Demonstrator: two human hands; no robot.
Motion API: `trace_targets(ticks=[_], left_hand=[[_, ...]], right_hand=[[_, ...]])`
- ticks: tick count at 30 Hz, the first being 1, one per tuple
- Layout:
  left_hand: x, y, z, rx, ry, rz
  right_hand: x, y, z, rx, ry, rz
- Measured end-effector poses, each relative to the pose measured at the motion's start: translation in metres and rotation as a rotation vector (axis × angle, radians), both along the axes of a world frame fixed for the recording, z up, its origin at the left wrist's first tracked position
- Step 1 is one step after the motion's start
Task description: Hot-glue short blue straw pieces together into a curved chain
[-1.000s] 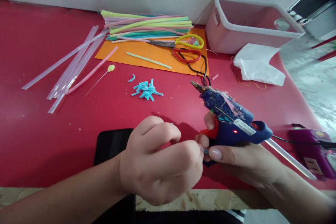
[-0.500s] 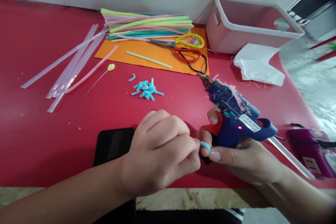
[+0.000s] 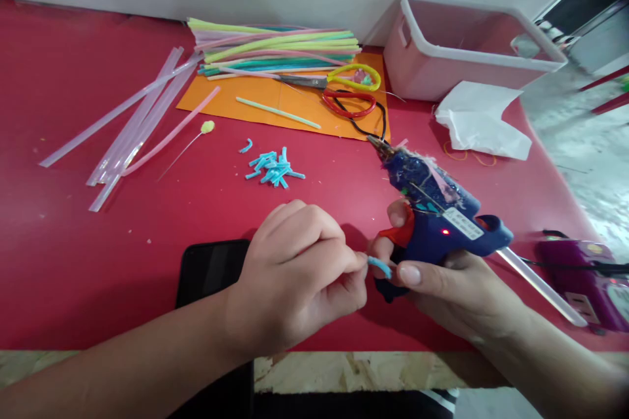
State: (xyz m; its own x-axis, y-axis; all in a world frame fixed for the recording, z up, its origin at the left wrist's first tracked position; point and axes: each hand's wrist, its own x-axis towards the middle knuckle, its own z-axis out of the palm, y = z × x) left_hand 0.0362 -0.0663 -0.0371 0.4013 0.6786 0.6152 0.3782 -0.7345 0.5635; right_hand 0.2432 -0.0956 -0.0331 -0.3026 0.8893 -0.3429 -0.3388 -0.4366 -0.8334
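Between the fingertips of my left hand [image 3: 299,275] is one end of a short, slightly curved blue fuzzy piece [image 3: 380,267]. My right hand [image 3: 442,281] is wrapped round the handle of a dark blue glue gun [image 3: 437,209] with a red trigger, its metal nozzle pointing up and left. The right thumb tip is close to the piece's other end; whether they touch is unclear. Beyond my left hand lies a small pile of cut blue pieces [image 3: 276,168], with one curved piece [image 3: 246,146] apart from it.
Clear glue sticks [image 3: 132,124] lie at left, a phone [image 3: 211,272] by my left wrist. Pipe cleaners [image 3: 280,49] and scissors [image 3: 314,82] rest on orange paper [image 3: 255,111]. A pink bin [image 3: 442,69], white paper [image 3: 484,121] and purple power strip [image 3: 584,281] are at right.
My left hand has shifted slightly left and the blue piece shows at greater length. The right thumb has moved slightly away from it, and the glue gun has shifted a little left.
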Motion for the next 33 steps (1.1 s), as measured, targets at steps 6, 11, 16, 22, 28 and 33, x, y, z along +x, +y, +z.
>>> trace_targets(ticks=[6, 11, 16, 22, 28, 33], left_hand=[[0.0, -0.001, -0.001, 0.025, 0.017, -0.021], [0.002, 0.001, -0.002, 0.053, 0.015, -0.039], [0.002, 0.002, -0.002, 0.083, 0.009, -0.033], [0.002, 0.0, 0.001, 0.047, 0.027, -0.044], [0.004, 0.0, 0.001, 0.095, 0.035, -0.076], [0.002, -0.001, -0.002, 0.173, 0.077, -0.106]], right_hand=[[0.003, -0.003, -0.003, -0.027, -0.041, 0.024], [0.005, -0.003, -0.002, -0.025, -0.104, 0.111], [0.008, -0.004, -0.005, -0.007, -0.116, 0.116], [0.009, -0.005, -0.005, 0.04, -0.167, 0.113], [0.001, -0.006, -0.003, -0.019, -0.022, 0.007], [-0.004, -0.006, -0.003, -0.084, 0.07, -0.041]])
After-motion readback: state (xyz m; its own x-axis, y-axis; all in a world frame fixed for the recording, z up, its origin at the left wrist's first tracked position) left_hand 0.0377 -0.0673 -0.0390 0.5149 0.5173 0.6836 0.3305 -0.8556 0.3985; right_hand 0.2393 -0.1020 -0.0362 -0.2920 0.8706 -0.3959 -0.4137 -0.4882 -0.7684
